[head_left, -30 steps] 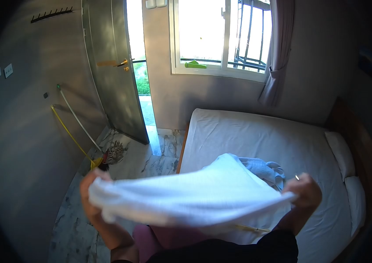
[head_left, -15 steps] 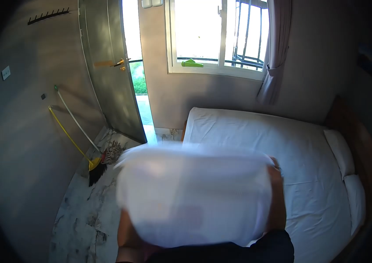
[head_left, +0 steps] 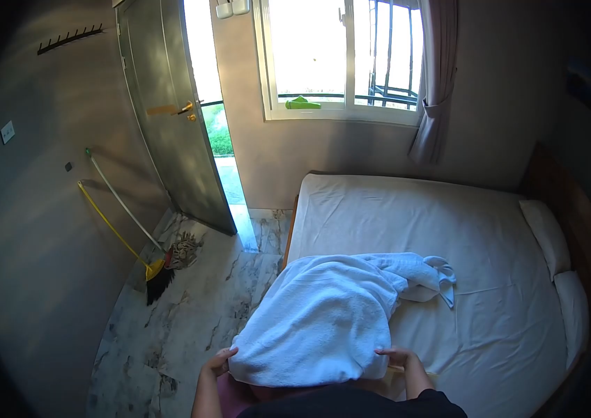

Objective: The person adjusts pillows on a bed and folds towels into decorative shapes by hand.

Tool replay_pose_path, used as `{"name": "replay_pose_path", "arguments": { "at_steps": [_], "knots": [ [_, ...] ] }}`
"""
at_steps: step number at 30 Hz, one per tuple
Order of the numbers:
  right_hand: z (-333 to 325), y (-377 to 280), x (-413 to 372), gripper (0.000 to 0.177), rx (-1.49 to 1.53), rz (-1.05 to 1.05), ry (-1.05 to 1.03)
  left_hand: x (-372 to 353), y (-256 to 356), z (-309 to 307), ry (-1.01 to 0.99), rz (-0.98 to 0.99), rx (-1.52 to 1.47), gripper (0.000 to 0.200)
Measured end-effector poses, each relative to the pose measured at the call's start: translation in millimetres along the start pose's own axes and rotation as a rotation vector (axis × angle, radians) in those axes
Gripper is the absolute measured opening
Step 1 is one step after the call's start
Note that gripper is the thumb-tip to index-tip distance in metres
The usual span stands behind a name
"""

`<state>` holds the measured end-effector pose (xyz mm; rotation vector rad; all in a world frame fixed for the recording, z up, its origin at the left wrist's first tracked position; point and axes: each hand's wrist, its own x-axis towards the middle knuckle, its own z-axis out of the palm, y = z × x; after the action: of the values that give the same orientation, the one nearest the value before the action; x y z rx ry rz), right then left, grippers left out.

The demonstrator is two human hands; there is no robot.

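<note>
A white towel (head_left: 323, 313) spreads in front of me, its near part hanging between my hands and its far end lying bunched on the bed. My left hand (head_left: 223, 359) pinches the towel's near left corner, over the floor beside the bed. Closed on the near right edge is my right hand (head_left: 396, 357), just above the mattress. The bed (head_left: 497, 306) carries a wrinkled white sheet under the towel's far end.
Two white pillows (head_left: 545, 237) lie against the wooden headboard (head_left: 571, 230) at the right. A broom (head_left: 159, 279) and a mop (head_left: 182, 251) lean on the left wall. The door (head_left: 177, 118) stands ajar beside the window (head_left: 341, 59). Marble-patterned floor (head_left: 191, 313) runs left of the bed.
The towel was a raised, blurred sheet held high before me. It has come down, its far end now on the bed, and both hands are lower and nearer to me, still gripping it.
</note>
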<state>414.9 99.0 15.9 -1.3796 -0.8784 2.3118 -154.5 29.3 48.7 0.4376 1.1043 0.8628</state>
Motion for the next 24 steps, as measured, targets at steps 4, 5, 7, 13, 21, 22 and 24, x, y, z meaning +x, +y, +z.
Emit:
{"name": "replay_pose_path", "arguments": {
  "at_steps": [4, 5, 7, 13, 21, 22, 24],
  "knots": [
    [18, -61, -26, 0.054, -0.073, -0.213, 0.032, -7, 24, -19, -0.110, 0.082, 0.286, 0.034],
    [20, -75, -30, 0.053, -0.038, -0.298, 0.045, -3, 34, -34, -0.148, 0.146, 0.299, 0.031],
    [15, -106, -42, 0.048, 0.001, -0.383, 0.063, -14, 55, -33, -0.145, 0.396, 0.267, 0.029],
    [37, -175, -77, 0.049, 0.511, -1.075, -0.183, -68, 147, 75, -0.366, 0.909, -0.152, 0.049],
    [59, -90, -14, 0.035, -0.408, -0.259, 0.075, 37, 19, 41, 0.234, 0.089, 0.061, 0.052],
    [58, -78, -5, 0.033, -0.357, -0.246, 0.092, 39, 1, 31, 0.225, 0.121, 0.021, 0.051],
    [57, -66, 5, 0.033, -0.278, -0.215, 0.115, 39, -4, 17, 0.238, 0.161, -0.057, 0.049]
  ]
}}
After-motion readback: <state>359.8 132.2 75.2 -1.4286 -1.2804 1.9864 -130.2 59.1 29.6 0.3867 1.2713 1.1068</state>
